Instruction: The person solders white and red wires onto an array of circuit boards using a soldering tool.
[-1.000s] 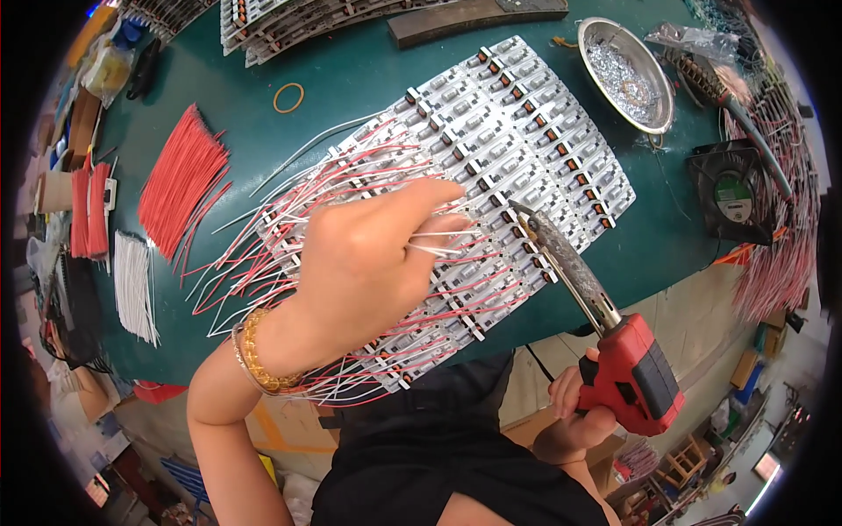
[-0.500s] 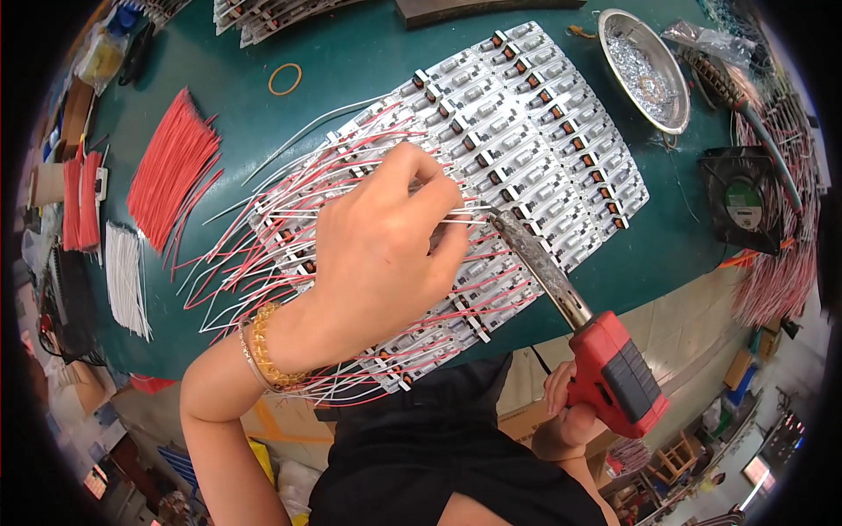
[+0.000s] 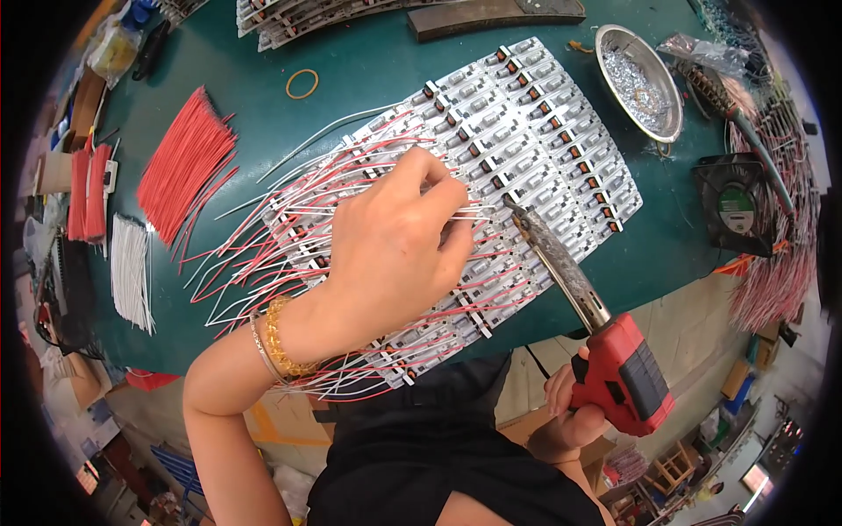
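A panel of small circuit boards [image 3: 526,149] lies on the green table, with red and white wires [image 3: 254,237] fanning out from its left part. Over the wired part, my left hand [image 3: 399,232] pinches white wires [image 3: 472,211], their ends pointing right at the boards. My right hand [image 3: 570,403] is wrapped round the red and black handle of a soldering iron [image 3: 623,368]. The iron's dark tip reaches up and left over the boards, a little to the right of the wire ends and apart from them.
Bundles of red wires [image 3: 186,167] and white wires [image 3: 132,273] lie at left, near a rubber band [image 3: 302,84]. A metal bowl with silvery scraps [image 3: 638,83] and a black fan [image 3: 735,203] are at right. A dark bar [image 3: 495,17] and stacked boards [image 3: 298,19] sit at the back.
The iron's tip has moved from beside the white wire ends to slightly right of them. My left hand still pinches the wires. The whole view has shifted slightly.
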Available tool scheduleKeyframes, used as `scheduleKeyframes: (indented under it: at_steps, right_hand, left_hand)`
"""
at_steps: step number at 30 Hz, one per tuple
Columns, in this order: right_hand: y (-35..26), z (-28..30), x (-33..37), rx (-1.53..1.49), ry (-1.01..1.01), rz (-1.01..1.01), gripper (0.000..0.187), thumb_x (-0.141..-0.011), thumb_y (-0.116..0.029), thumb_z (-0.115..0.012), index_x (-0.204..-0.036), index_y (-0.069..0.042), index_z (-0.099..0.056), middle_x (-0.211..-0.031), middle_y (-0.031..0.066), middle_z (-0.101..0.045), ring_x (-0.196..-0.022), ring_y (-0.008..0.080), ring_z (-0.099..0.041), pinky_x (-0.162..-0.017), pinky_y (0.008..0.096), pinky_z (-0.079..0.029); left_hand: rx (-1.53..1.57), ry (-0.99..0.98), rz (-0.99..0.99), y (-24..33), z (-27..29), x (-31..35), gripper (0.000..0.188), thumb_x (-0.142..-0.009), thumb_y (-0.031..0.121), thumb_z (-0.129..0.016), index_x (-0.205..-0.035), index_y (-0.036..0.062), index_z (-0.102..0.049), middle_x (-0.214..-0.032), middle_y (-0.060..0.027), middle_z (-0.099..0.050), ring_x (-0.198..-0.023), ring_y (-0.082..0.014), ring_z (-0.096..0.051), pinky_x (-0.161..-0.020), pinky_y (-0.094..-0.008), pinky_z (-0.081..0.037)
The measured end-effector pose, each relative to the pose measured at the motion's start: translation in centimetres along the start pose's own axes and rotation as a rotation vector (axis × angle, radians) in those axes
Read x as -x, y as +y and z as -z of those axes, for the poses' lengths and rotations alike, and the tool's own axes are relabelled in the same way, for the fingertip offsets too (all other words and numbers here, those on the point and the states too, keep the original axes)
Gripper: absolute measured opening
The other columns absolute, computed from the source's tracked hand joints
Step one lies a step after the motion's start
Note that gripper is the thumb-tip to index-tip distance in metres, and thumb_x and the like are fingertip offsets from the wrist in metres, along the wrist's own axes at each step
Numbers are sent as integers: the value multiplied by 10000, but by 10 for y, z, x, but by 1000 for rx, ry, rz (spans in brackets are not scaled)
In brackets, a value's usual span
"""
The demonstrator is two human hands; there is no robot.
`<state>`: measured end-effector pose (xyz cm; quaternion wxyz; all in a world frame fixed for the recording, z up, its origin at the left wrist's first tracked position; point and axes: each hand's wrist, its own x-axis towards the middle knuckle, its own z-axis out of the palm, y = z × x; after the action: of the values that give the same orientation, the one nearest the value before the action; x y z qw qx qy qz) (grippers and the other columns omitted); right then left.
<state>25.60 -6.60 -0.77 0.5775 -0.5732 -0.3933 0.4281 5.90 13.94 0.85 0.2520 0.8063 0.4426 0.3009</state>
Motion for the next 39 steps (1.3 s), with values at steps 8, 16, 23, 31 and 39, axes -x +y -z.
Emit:
scheduleKeyframes:
  at_steps: [8, 16, 23, 31, 39]
  right_hand:
    - [-6, -3, 0, 11, 49, -36, 941, -860, -694, -583, -1314, 117, -433, -488, -39, -415, -397, 90, -410, -439, 230, -359]
    - [-8, 0, 4, 8, 61, 2, 927, -878, -695, -553, -1320, 108, -419, -496, -38, -421, -401, 90, -417, -434, 231, -376]
    - [-6, 1, 2, -13, 38, -29, 926, -878, -695, -551, -1324, 106, -421, -489, -41, -423, -401, 92, -425, -443, 231, -382]
    - [-11, -1, 0, -34, 16, -72, 920, -868, -696, -569, -1318, 96, -439, -482, -40, -421, -399, 94, -421, -439, 233, -368]
    - [-13, -4, -1, -61, 23, -95, 929, -852, -694, -593, -1318, 95, -436, -480, -37, -416, -397, 92, -407, -429, 234, -359]
  left_hand:
    - [35, -44, -12, -4, 14, -2, 92, -902, 72, -645, -860, 14, -586, -871, -130, -553, -710, -327, -616, -605, -409, -484]
    - [-77, 114, -109, 13, 24, -2, 66, -880, 51, -663, -905, 27, -607, -815, -115, -549, -633, -303, -596, -563, -399, -472]
    - [-2, -95, -119, -4, 29, -3, 106, -829, 28, -671, -917, 36, -612, -817, -108, -529, -659, -298, -597, -571, -406, -472]
    - [-220, -213, -205, 2, 31, -5, 116, -791, 37, -665, -806, 18, -552, -796, -110, -496, -677, -290, -589, -574, -400, -478]
    - [-411, -268, -279, -1, 36, -9, 146, -794, 46, -669, -778, 9, -529, -787, -104, -499, -731, -268, -596, -581, -385, -476]
